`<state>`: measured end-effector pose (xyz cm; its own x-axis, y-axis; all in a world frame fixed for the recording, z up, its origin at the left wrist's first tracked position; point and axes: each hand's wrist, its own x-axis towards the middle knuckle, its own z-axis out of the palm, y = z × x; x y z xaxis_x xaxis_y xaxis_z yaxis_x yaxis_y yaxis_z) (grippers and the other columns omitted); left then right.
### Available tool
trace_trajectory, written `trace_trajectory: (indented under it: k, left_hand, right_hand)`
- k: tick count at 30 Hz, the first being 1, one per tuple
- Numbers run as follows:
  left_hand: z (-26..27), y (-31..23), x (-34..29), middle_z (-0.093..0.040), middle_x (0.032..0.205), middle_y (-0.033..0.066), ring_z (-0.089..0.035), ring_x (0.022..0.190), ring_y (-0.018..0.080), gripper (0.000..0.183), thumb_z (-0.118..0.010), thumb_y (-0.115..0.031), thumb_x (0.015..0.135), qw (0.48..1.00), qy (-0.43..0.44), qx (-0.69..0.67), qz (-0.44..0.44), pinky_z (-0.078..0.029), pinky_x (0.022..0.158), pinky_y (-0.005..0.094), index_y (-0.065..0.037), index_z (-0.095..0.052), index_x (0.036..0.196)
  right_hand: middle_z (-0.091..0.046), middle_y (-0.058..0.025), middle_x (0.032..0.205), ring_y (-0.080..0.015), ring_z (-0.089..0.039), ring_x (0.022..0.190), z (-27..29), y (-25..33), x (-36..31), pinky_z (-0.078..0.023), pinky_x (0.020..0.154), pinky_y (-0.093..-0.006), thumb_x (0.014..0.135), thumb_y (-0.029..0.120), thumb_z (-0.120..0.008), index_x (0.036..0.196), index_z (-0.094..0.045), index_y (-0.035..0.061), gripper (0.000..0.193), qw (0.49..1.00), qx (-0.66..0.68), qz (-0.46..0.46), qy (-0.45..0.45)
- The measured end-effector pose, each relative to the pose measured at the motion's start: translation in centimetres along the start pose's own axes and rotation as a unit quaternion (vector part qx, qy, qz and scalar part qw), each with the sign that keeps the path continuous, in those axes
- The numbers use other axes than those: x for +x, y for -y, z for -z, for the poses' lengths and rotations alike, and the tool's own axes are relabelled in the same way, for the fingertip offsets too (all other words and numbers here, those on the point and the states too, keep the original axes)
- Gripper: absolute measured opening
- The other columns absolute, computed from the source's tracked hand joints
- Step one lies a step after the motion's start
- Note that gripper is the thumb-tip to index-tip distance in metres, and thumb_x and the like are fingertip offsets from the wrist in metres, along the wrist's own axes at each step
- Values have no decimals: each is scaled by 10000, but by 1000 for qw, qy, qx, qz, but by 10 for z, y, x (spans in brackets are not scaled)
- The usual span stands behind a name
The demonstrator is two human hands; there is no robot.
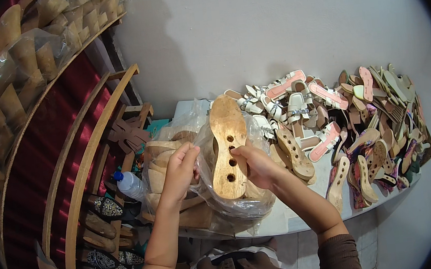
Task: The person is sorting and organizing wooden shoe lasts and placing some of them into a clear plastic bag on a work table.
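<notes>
A pale wooden shoe sole (227, 117) with several round holes down its heel half stands out over a clear plastic bag (234, 211). My right hand (256, 166) grips it from the right side, thumb on its face near the holes. My left hand (182, 170) is closed in a pinch on the bag's left edge. More wooden pieces show dimly inside the bag, below the sole. Left of it, a second clear bag holds several wooden shoe forms (161, 156), partly hidden behind my left hand and forearm.
White sandals (297, 107) and a heap of loose soles (383, 132) cover the right side of the white table (293, 221). At left stand a wooden rack (90, 142) with shoes, a blue-capped bottle (129, 184) and a high shelf of bagged shoe lasts (23, 55).
</notes>
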<state>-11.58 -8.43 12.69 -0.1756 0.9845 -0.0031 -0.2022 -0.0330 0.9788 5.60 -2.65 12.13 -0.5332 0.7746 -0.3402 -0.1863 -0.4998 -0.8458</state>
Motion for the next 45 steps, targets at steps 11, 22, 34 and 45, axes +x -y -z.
trace_trajectory:
  k: [11, 22, 34, 45]
  left_hand:
    - [-13, 5, 14, -466, 655, -19, -439, 584, 51, 200, -511, -195, 889, 981, 52, 166, -81, -364, 543, 188, -42, -508, 760]
    - [11, 47, 102, -551, 962, 50, -481, 897, 97, 418, -504, -375, 898, 989, -45, 141, -12, -390, 779, 229, 18, -588, 1011]
    - [8, 17, 128, -625, 697, 113, -556, 618, 171, 289, -590, -241, 828, 900, -19, 425, -92, -440, 595, 303, 41, -638, 867]
    - [4, 4, 101, -602, 978, 119, -587, 911, 193, 259, -517, -219, 894, 911, -98, 342, -208, -449, 805, 294, -8, -573, 1034]
  right_hand:
    - [-481, -88, 1197, -188, -471, 1088, 8, 6, 10, -357, 935, -326, 872, 237, -500, 1313, -281, 14, 540, 993, -96, -28, -61]
    - [-477, -207, 1172, -341, -476, 1063, 79, 42, 81, -394, 913, -400, 741, 120, -575, 1247, -420, -3, 544, 659, -632, 389, -119]
    - [-607, -86, 837, -282, -596, 758, 93, 95, 129, -476, 632, -386, 782, 140, -556, 791, -630, 83, 94, 667, -607, 417, -113]
    - [-579, -104, 911, -235, -578, 818, 99, 96, 96, -456, 691, -332, 848, 169, -557, 1051, -556, 44, 238, 738, -521, 419, -92]
